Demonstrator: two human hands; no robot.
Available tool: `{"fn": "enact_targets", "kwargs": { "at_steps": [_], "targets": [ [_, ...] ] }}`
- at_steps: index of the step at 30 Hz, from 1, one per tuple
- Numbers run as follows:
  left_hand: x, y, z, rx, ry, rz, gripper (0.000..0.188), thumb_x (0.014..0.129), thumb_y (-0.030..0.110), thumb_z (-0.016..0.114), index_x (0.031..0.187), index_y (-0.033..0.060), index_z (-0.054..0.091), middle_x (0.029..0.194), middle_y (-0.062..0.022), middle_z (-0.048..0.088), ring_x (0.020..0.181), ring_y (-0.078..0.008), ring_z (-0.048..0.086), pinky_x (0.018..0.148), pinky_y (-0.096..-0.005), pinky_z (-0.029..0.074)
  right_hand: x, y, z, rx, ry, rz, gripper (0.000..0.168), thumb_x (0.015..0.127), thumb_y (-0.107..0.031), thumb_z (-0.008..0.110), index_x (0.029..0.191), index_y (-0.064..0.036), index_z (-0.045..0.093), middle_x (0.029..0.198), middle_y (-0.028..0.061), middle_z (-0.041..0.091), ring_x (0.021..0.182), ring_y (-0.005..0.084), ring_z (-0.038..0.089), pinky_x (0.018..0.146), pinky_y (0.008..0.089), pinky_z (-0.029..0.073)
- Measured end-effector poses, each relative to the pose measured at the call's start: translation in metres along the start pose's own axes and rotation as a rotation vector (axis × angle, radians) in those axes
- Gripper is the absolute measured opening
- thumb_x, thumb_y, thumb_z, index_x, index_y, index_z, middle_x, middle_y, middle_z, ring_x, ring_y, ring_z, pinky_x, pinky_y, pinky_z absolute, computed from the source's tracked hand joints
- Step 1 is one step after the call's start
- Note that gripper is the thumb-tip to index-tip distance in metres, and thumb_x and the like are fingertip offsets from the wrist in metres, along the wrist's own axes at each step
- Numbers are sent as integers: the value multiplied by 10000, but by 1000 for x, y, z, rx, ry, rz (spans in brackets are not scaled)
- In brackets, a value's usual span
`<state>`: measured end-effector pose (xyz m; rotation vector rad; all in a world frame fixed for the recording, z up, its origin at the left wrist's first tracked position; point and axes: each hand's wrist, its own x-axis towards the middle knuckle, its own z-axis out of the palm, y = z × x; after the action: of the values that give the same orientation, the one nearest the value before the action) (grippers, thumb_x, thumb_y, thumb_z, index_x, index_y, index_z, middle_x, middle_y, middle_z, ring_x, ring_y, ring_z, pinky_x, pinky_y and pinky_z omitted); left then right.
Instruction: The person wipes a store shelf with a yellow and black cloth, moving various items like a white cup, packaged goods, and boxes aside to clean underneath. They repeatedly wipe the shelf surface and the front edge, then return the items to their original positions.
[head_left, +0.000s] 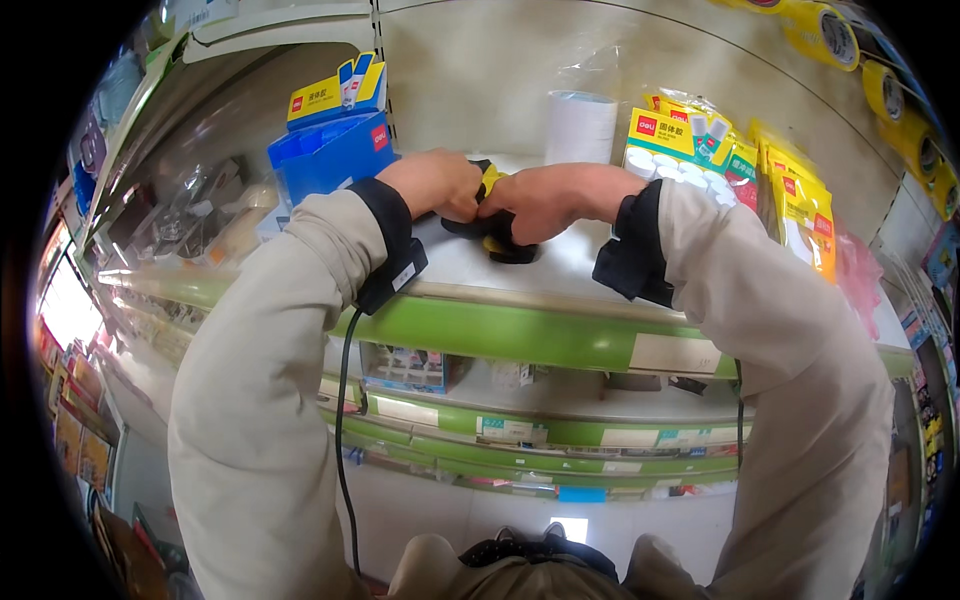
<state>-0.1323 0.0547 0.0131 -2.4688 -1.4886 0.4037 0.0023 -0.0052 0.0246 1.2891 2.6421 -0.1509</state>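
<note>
My left hand and my right hand meet over the white shelf, both fingers curled onto a small black-and-yellow item. Its exact kind cannot be told, since my fingers hide much of it. Just below my right hand, another black-and-yellow piece rests on the shelf; whether the two are joined is unclear. To the left of my left hand stands a blue Deli display box. Behind my hands is an upright stack of white rolls in clear film.
A Deli glue stick display box stands right of the rolls, with yellow packets beside it. Clear plastic packages lie at left. The green shelf edge runs in front, above lower shelves. A black cable hangs from my left cuff.
</note>
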Motion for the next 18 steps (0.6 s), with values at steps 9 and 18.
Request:
{"fn": "enact_targets", "kwargs": {
  "at_steps": [9, 18],
  "targets": [
    [-46, 10, -1, -46, 200, 198, 234, 707, 181, 514, 761, -8, 640, 754, -234, 617, 749, -394, 597, 679, -424, 487, -12, -3, 5, 44, -17, -86, 503, 703, -94, 562, 1206, -100, 540, 1058, 156, 595, 971, 306, 556, 850, 350, 428],
    [-75, 13, -3, -41, 87, 101, 357, 815, 262, 444, 830, -37, 639, 766, -233, 631, 766, -366, 624, 704, -408, 502, -25, -14, 5, 74, 48, -114, 508, 696, -91, 587, 1203, -98, 553, 999, 144, 632, 924, 287, 589, 815, 331, 453]
  ]
}}
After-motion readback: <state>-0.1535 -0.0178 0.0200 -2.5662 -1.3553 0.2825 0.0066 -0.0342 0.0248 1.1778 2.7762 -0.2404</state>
